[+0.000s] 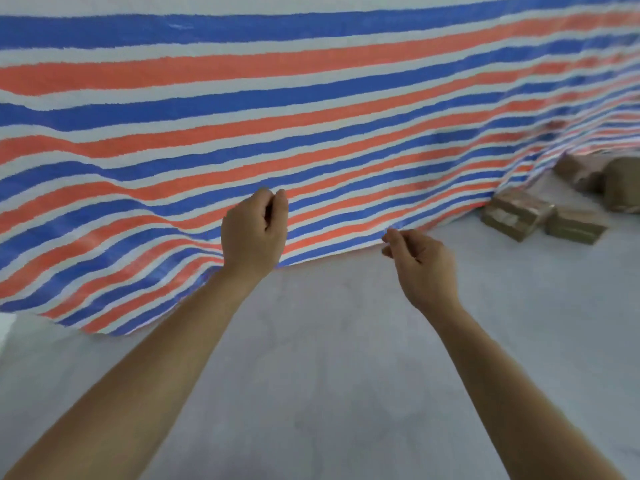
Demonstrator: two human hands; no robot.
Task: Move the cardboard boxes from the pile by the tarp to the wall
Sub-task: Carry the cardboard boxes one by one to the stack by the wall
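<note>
The cardboard boxes (543, 216) are seen on the floor (329, 375) at three o'clock, by the striped tarp (277, 116). Stiff, taped and probably light, each is best taken by opposite side faces. Nothing is held: the left hand (254, 230) is loosely curled, the right hand (420, 263) half open.

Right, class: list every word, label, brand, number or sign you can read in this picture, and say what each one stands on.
None can be read.
Striped tarp: red, blue and white bands only, no print.
Cardboard boxes: pale tape bands show, but any print is too blurred to read.
Floor: no markings.
Left hand and right hand: bare, with nothing written on them.
</note>
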